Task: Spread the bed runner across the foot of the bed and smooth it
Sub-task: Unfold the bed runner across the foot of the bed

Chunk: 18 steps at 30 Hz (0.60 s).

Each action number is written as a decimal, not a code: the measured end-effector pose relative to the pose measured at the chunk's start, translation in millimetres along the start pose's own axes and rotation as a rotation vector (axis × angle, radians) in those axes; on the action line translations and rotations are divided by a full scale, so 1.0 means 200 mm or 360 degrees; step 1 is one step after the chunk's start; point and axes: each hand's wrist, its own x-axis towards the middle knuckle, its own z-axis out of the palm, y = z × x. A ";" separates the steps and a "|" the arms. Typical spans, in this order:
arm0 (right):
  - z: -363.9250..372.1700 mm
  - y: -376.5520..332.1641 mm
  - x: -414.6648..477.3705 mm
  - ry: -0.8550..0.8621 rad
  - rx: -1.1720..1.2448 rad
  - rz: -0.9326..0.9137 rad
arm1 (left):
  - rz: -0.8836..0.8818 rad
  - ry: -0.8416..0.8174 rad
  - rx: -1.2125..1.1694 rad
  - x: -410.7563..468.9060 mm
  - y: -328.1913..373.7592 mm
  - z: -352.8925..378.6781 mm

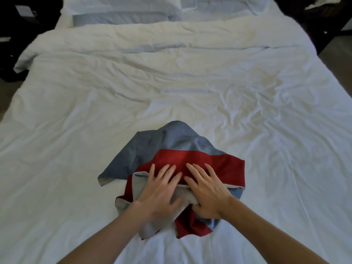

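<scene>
**In a heap, palms down**

I see the crumpled red, blue-grey and pale grey cloth bed runner (171, 143) lying bunched at 6 o'clock in my view, on the near end of the wide bed with its wrinkled white duvet (76, 111). My left hand (162, 189) and right hand (207, 191) lie side by side on its middle, close together, palms down. Their fingers are straight and spread toward 12 o'clock across the red band. The right thumb sits at a pale grey fold; I cannot tell whether it hooks under. Blue-grey cloth rises in a soft hump at 12 o'clock from the hands, and a pointed blue corner trails to 9 o'clock. Red and grey flaps spill toward 6 o'clock beneath the wrists. The weave looks matte and finely flecked. White pillows (123, 4) sit far off at 12 o'clock.
</scene>
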 end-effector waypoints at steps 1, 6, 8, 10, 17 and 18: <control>-0.03 -0.01 0.04 -0.0013 0.0005 -0.0063 | -0.0089 0.0031 -0.0022 -0.01 -0.07 -0.03; -0.16 -0.12 0.32 0.0032 0.0006 -0.0297 | -0.0444 0.0054 -0.0044 -0.07 -0.44 -0.09; -0.17 -0.16 0.45 0.0079 0.0016 -0.0336 | -0.0525 0.0012 -0.0002 -0.09 -0.56 -0.07; -0.16 -0.20 0.58 0.0092 0.0017 -0.0333 | -0.0575 0.0002 0.0024 -0.11 -0.66 -0.03; -0.01 -0.25 0.92 0.0048 0.0016 -0.0191 | -0.0637 -0.0044 -0.0044 -0.09 -0.87 0.19; 0.01 -0.25 0.96 0.0040 -0.0001 -0.0178 | -0.0650 -0.0051 -0.0045 -0.09 -0.89 0.22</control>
